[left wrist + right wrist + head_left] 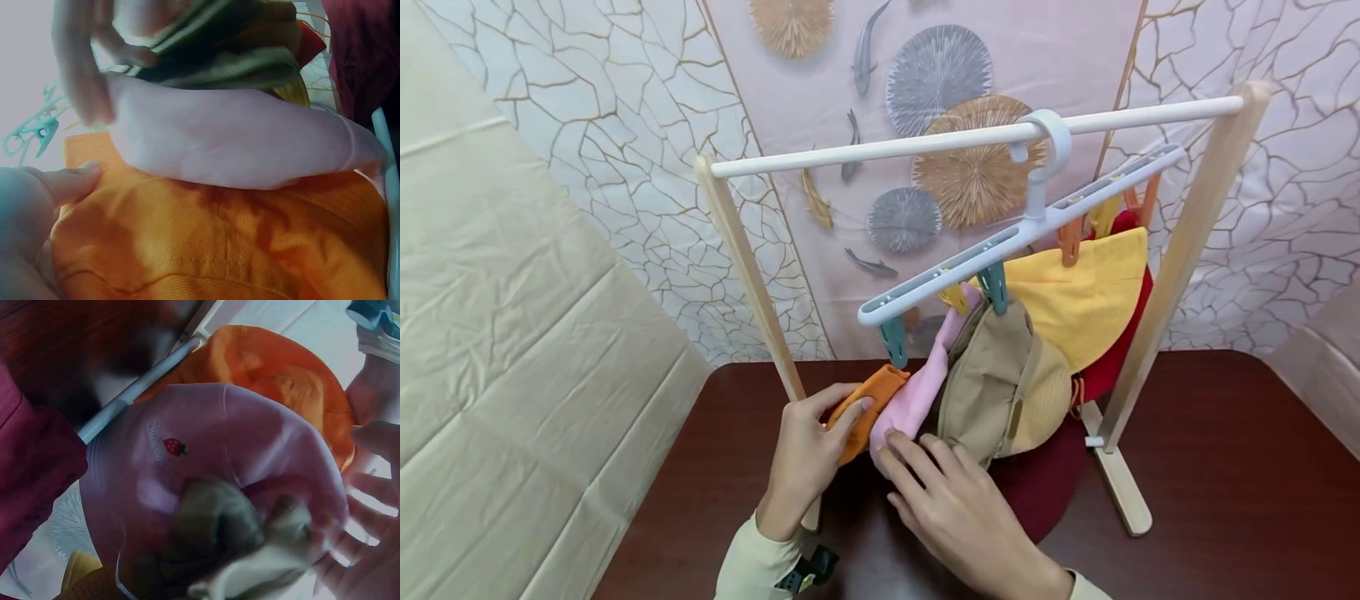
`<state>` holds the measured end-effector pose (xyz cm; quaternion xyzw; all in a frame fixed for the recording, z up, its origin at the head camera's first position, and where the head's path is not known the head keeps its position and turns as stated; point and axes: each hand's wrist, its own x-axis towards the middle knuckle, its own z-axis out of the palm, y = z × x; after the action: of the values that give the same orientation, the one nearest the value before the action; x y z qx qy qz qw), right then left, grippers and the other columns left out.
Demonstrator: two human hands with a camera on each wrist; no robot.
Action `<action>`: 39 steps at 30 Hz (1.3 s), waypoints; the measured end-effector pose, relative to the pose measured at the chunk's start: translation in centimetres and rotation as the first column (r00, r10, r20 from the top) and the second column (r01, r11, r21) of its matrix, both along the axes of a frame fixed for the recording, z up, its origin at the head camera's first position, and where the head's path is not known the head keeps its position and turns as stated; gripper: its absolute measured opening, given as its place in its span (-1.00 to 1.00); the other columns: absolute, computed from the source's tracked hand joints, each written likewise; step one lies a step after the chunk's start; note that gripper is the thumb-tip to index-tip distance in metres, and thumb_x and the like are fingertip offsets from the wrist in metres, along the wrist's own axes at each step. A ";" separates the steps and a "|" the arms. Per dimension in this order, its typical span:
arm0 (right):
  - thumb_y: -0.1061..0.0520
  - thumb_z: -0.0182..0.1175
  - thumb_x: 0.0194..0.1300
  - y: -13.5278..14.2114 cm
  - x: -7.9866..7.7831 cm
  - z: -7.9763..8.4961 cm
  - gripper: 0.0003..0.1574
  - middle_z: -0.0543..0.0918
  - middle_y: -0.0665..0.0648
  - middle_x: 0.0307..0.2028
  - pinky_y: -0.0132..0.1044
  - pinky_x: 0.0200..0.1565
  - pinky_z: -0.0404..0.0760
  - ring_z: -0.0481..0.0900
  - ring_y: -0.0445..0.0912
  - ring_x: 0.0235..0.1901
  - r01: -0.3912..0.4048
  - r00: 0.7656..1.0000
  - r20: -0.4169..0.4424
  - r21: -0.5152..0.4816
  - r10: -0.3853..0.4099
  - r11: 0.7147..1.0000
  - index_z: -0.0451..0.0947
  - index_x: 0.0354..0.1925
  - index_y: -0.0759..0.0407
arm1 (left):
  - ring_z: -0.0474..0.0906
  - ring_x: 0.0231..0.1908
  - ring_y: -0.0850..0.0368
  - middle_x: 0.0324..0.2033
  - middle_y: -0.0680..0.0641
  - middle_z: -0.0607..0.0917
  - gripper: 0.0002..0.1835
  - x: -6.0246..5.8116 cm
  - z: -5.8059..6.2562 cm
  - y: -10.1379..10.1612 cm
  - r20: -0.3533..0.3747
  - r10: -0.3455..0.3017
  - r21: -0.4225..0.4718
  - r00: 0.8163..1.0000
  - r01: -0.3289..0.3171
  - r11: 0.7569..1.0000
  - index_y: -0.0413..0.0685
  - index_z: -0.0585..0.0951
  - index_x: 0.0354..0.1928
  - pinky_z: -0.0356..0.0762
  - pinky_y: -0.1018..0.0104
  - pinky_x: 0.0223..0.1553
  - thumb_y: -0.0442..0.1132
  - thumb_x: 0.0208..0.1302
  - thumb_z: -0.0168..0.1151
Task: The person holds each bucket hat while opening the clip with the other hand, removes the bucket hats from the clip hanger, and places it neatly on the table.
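Note:
My left hand [805,450] grips an orange hat [874,387], thumb on its near face. The lower end of a teal clip [892,342] is right at the hat's upper edge. Beside it hangs a pink cap [917,392], seen edge-on, with a yellow clip [955,297] at its top. In the right wrist view a small strawberry and lettering show on the pink cap [206,431]. My right hand [951,508] touches the pink cap's near edge with loosely extended fingers. A khaki cap [988,375] hangs just right of it.
A pale blue clip hanger [970,252] hooks over the white rod [880,152] of a wooden stand [1180,275]. Farther right hang a yellow hat [1075,292] and dark red fabric [1048,483]. The stand rests on a dark brown table [1240,467], before a patterned backdrop.

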<state>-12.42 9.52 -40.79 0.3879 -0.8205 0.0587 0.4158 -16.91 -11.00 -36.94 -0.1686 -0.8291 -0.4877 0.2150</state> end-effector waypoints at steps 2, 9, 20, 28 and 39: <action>-0.07 -0.22 0.70 0.0 -0.2 -0.3 -0.40 0.65 0.16 0.21 -0.08 -0.05 0.61 0.59 0.10 -0.03 0.049 0.998 0.040 0.000 -0.049 0.999 0.60 0.30 0.19 | 0.74 -0.32 0.22 -0.20 0.03 0.84 -0.85 0.2 0.2 -0.1 0.003 -0.013 0.019 1.000 0.013 1.000 -0.01 0.83 -0.07 0.74 0.33 -0.31 -0.21 0.38 0.45; -0.19 -0.15 0.64 0.6 -1.2 -1.2 -0.31 0.66 0.24 0.13 -0.06 -0.24 0.65 0.58 0.14 -0.11 0.184 0.976 0.145 -0.125 -0.165 0.975 0.58 0.26 0.29 | 0.72 -0.35 0.16 -0.24 0.03 0.82 -0.88 1.0 1.0 -0.9 0.031 -0.052 0.106 0.998 0.048 0.993 0.01 0.81 -0.08 0.73 0.29 -0.31 -0.22 0.40 0.43; -0.16 0.52 0.29 1.3 -2.8 -1.9 -0.17 0.50 0.19 0.28 -0.16 -0.55 0.60 0.56 0.09 0.02 0.308 0.805 0.564 -0.134 -0.183 0.942 0.51 0.37 0.16 | 0.69 -0.40 0.12 -0.30 -0.02 0.80 -0.87 1.9 3.7 -3.0 0.009 -0.116 0.145 0.993 0.113 0.983 -0.08 0.79 -0.05 0.66 0.32 -0.36 -0.32 0.43 0.38; -0.09 0.58 0.22 1.7 -4.3 -1.3 -0.25 0.55 0.00 0.20 -0.05 -0.07 0.67 0.51 -0.02 0.13 0.178 0.692 0.719 -0.262 0.069 0.948 0.60 0.30 0.07 | 0.70 -0.51 0.07 -0.44 -0.10 0.76 -0.87 2.0 5.6 -4.2 0.061 -0.069 0.232 0.996 0.053 0.971 -0.18 0.76 -0.04 0.69 0.28 -0.46 -0.33 0.48 0.33; 0.08 0.43 0.39 1.9 -5.1 -1.9 -0.65 0.80 -0.03 -0.11 -0.30 -0.19 0.67 0.69 -0.28 -0.27 0.096 0.529 0.768 -0.477 0.361 0.874 0.72 0.11 0.08 | 0.74 -0.49 0.07 -0.47 -0.12 0.75 -0.76 1.2 5.9 -4.3 0.104 -0.052 0.487 0.993 -0.005 0.873 -0.25 0.72 0.07 0.73 0.23 -0.45 -0.25 0.52 0.30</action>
<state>-17.54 11.38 -42.70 0.2637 -0.8447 0.4635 0.0449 -15.69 -15.30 -31.00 -0.0911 -0.6887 -0.6917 0.1972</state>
